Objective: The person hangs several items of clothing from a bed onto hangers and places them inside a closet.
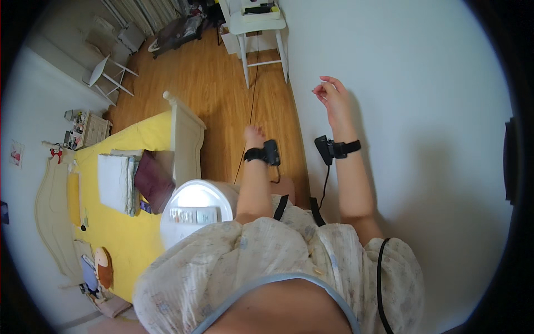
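My right hand (332,97) is raised in front of the pale wall, with thumb and fingertips drawn together in a pinch. Whatever may be between them is too small to make out. Lower and to the left, my left hand (255,133) hangs over the wooden floor (222,100). Its fingers are foreshortened and largely hidden behind the wrist. A black strapped device (270,152) with a cable sits on my left wrist, and another black device (325,150) is strapped to my right wrist.
Beside my left arm stands a round white stool (189,192) bearing a small pack. A yellow-covered bed (105,234) with folded bedding (118,178) lies at left. A white chair (257,23) stands ahead against the wall (423,83). A thin cable (253,94) crosses the floor.
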Available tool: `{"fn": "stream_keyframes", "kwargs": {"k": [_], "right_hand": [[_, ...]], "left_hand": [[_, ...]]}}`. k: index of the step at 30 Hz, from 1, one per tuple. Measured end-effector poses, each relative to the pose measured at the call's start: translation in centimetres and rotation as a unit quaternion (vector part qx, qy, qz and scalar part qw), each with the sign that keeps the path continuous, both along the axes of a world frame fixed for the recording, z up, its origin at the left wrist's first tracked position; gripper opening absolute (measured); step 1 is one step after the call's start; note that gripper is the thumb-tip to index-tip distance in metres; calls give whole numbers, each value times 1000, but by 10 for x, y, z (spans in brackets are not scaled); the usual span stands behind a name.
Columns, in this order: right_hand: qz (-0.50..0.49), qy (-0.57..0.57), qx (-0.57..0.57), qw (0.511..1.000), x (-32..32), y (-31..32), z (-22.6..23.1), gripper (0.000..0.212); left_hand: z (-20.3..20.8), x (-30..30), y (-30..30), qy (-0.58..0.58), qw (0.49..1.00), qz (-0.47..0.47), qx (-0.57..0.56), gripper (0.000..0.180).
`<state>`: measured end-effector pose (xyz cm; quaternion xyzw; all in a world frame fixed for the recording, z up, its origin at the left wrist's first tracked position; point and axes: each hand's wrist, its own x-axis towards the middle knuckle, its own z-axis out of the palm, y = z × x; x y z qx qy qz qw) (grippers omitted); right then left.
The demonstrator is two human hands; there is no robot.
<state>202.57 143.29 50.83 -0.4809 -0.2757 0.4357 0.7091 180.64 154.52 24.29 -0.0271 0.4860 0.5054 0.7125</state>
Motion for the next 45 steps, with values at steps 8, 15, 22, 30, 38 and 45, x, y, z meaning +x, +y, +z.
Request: {"fn": "stream_keyframes", "kwargs": {"k": [8, 15, 22, 30, 38, 45], "right_hand": [[70, 57, -37, 995, -26, 197, -18, 16], [172, -93, -131, 972, -27, 335, -80, 19], [192, -78, -185, 960, -74, 459, -45, 23], [366, -113, -3, 924, -188, 638, 83, 32], [415, -208, 65, 884, -256, 858, 180, 39], [345, -27, -88, 934, -303, 1058, 203, 34]], "left_hand": [[-198, -235, 23, 377, 906, -148, 120, 17], [-161, -248, -20, 79, 983, 96, -135, 16], [-49, -227, -46, -113, 830, 435, -330, 19], [-16, -264, -4, -366, 713, 545, -248, 21], [-32, -281, 83, -98, 882, 455, -69, 15], [65, -374, 220, -10, 780, 609, -145, 22]]}}
